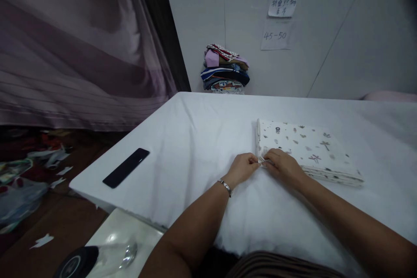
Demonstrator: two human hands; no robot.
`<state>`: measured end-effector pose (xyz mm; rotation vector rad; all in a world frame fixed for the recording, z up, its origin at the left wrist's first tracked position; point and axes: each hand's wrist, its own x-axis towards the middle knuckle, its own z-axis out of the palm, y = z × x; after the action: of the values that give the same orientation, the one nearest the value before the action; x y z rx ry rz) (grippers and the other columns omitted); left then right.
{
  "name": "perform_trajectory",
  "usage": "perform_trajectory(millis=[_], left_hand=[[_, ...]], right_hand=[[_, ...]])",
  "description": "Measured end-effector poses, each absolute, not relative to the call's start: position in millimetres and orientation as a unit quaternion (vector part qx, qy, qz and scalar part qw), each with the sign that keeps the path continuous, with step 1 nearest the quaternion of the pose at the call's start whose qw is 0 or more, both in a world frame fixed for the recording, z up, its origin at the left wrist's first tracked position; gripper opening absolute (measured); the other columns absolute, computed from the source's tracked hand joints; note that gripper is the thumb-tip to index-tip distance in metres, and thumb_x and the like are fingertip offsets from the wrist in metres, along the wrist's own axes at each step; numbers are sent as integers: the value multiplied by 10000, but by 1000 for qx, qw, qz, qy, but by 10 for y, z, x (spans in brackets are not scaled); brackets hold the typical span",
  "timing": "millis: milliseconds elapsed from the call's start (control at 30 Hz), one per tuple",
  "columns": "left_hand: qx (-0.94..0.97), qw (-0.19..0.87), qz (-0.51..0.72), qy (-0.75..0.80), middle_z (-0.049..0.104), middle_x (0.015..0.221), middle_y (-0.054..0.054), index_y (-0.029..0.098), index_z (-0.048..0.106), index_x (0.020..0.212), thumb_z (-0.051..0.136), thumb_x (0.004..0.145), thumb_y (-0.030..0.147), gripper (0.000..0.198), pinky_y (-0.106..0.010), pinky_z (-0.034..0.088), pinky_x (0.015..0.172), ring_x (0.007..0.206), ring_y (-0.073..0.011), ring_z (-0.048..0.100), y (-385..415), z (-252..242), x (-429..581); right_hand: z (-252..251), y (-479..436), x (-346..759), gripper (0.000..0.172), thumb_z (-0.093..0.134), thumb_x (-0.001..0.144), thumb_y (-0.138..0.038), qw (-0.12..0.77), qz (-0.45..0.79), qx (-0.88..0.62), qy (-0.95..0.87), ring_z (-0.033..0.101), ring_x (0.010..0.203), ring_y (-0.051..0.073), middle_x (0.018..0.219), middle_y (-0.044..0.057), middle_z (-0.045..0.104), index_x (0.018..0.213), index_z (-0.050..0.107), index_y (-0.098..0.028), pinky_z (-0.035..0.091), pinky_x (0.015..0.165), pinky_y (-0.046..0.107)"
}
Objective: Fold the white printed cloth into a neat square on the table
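A white cloth [306, 145] with a small print of palm trees and leaves lies folded into a thick rectangle on the white-covered table [208, 139]. My left hand [243, 167], with a bracelet at the wrist, pinches the cloth's near left corner between thumb and fingers. Right beside it, my right hand [282, 165] grips the same corner, its fingers bent over the folded edge. Both sets of fingertips nearly meet there. Part of the near edge is hidden under my right hand and forearm.
A black phone [126, 167] lies on the table's left side. Beyond the far edge is a stack of folded cloths [225, 69] against the wall. A clear container with a black lid [78, 263] rests on a white surface at lower left. A curtain [74, 52] hangs at left.
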<state>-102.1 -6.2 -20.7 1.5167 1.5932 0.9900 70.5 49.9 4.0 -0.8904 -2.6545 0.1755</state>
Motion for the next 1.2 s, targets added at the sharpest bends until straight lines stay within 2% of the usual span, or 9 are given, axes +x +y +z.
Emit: perform_trajectory(millis=[133, 367, 533, 667, 833, 933, 1033, 1133, 1200], left_hand=[[596, 344, 379, 619, 622, 688, 23, 179, 649, 745, 570, 727, 294, 141, -203, 384, 579, 627, -99, 523, -63, -201, -1021], [600, 340, 365, 626, 615, 663, 18, 179, 661, 726, 538, 756, 339, 204, -211, 394, 595, 651, -116, 534, -75, -154, -1014], [596, 360, 364, 619, 619, 681, 15, 173, 667, 766, 503, 766, 302, 208, -209, 408, 612, 656, -112, 536, -66, -156, -1019], [604, 372, 371, 599, 624, 696, 17, 165, 671, 780, 491, 756, 249, 200, -206, 410, 612, 637, -101, 537, -56, -149, -1044], [632, 297, 356, 621, 634, 704, 13, 184, 669, 780, 542, 749, 286, 166, -219, 400, 598, 639, -116, 542, -84, -117, -1037], [652, 262, 328, 632, 629, 692, 5, 190, 659, 751, 568, 749, 333, 169, -229, 391, 586, 642, -133, 540, -101, -104, -1016], [655, 255, 304, 643, 627, 699, 0, 196, 653, 738, 557, 756, 301, 143, -235, 395, 596, 659, -143, 541, -107, -91, -1002], [643, 232, 318, 657, 629, 787, -2, 204, 645, 830, 563, 740, 237, 126, -239, 414, 630, 681, -140, 540, -125, -68, -993], [645, 209, 353, 645, 615, 930, -6, 216, 617, 986, 553, 738, 187, 258, -236, 433, 676, 695, -122, 537, -146, -48, -989]], right_hand=[[79, 478, 679, 183, 434, 873, -257, 149, 40, -316, -936, 539, 809, 195, 841, 64, 605, 838, 598, -184, 405, 663, 295], [27, 481, 733, 208, 380, 900, -273, 195, 64, -300, -932, 532, 815, 187, 860, 60, 598, 856, 573, -210, 418, 673, 297], [1, 457, 720, 167, 457, 862, -311, 189, 35, -281, -940, 519, 815, 209, 868, 78, 593, 879, 568, -187, 406, 674, 317], [13, 479, 702, 139, 449, 869, -299, 187, 72, -313, -928, 519, 802, 190, 834, 48, 582, 845, 540, -197, 396, 659, 293], [29, 494, 719, 143, 422, 887, -292, 213, 119, -337, -909, 522, 749, 163, 794, 26, 569, 802, 505, -213, 395, 633, 273], [22, 451, 710, 161, 404, 899, -281, 227, 85, -329, -913, 521, 772, 175, 818, 44, 581, 830, 529, -205, 400, 660, 290], [0, 419, 680, 192, 401, 900, -255, 199, 28, -301, -932, 519, 791, 198, 824, 65, 594, 838, 571, -191, 397, 679, 312], [-38, 424, 657, 210, 412, 898, -257, 184, -9, -286, -940, 516, 772, 204, 804, 74, 590, 818, 590, -179, 393, 657, 316], [-63, 427, 650, 214, 415, 899, -258, 193, -20, -277, -941, 512, 763, 202, 799, 77, 590, 821, 596, -174, 395, 657, 317]])
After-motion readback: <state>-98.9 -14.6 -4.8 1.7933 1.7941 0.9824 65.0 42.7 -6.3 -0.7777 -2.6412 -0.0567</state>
